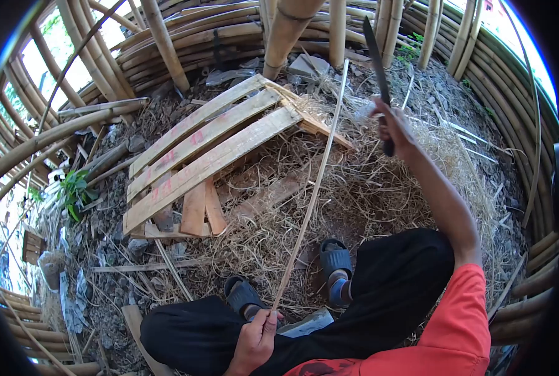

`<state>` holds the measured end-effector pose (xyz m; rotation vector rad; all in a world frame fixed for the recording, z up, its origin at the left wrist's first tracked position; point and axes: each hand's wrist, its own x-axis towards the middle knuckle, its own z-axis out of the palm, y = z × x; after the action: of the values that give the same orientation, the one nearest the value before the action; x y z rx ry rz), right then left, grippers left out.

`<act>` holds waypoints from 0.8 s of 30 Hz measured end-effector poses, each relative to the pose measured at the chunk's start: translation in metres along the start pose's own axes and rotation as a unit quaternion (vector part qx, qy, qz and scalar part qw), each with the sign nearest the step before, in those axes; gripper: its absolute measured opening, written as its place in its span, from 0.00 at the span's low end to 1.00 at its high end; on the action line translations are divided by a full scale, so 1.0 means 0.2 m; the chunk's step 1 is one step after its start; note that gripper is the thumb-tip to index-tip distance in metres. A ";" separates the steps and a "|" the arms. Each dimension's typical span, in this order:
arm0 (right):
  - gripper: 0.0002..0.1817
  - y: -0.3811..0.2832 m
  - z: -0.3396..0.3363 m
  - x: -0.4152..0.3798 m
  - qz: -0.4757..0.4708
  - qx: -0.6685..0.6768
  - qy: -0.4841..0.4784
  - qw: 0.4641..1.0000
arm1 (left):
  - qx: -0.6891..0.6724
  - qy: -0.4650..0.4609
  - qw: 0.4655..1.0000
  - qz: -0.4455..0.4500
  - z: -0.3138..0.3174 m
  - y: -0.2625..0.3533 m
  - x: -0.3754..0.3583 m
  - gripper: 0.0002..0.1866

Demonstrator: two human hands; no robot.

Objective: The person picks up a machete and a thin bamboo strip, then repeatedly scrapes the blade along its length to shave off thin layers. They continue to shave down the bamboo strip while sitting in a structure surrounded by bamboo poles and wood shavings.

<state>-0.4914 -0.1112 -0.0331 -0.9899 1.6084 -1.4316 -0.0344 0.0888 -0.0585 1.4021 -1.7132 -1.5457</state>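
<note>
1. Wooden slats lie beyond and left of the left hand, their long edges slanting toward the strip; they limit room on that side.
2. The left hand is closed around the near end of the long strip, probably to steady it while its length stays reachable.
3. The strip runs up and away from that hand, leaning slightly right, passing between the sandals. Whether its far tip touches anything, I cannot tell.
4. Shavings cover the ground between the hands, leaving some low room for movement.
5. The right hand grips the knife by its handle, blade upward, apart from the strip; this likely keeps the edge off the left fingers.
6. The pole wall bounds room right of that hand.
</note>
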 end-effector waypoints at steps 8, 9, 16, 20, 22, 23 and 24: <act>0.20 -0.08 0.32 -0.13 0.024 0.024 -0.107 0.994 | -0.055 -0.063 0.995 -0.045 0.02 -0.09 0.02 0.16; 0.19 -0.08 0.34 -0.14 0.029 0.039 -0.122 0.991 | -0.067 -0.073 0.992 -0.072 0.02 -0.09 0.01 0.16; 0.18 -0.14 0.56 -0.38 0.048 -0.031 -0.333 0.941 | -0.264 -0.102 0.951 -0.127 0.03 0.01 0.05 0.14; 0.20 -0.18 0.66 -0.48 -0.043 -0.168 -0.434 0.884 | -0.233 -0.051 0.968 -0.078 0.04 -0.03 0.06 0.15; 0.20 -0.20 0.68 -0.52 -0.200 -0.280 -0.437 0.831 | -0.199 -0.013 0.979 -0.051 0.04 -0.05 0.06 0.14; 0.19 -0.25 0.68 -0.55 -0.236 -0.420 -0.423 0.767 | -0.187 0.000 0.981 -0.047 0.04 -0.06 0.06 0.14; 0.18 -0.28 0.69 -0.58 -0.255 -0.460 -0.415 0.743 | -0.176 0.011 0.983 -0.043 0.04 -0.07 0.06 0.14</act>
<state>-0.3145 -0.0660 0.0145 -2.3592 1.2997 -0.1706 -0.0401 0.0849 -0.0770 1.3165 -1.2988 -1.7692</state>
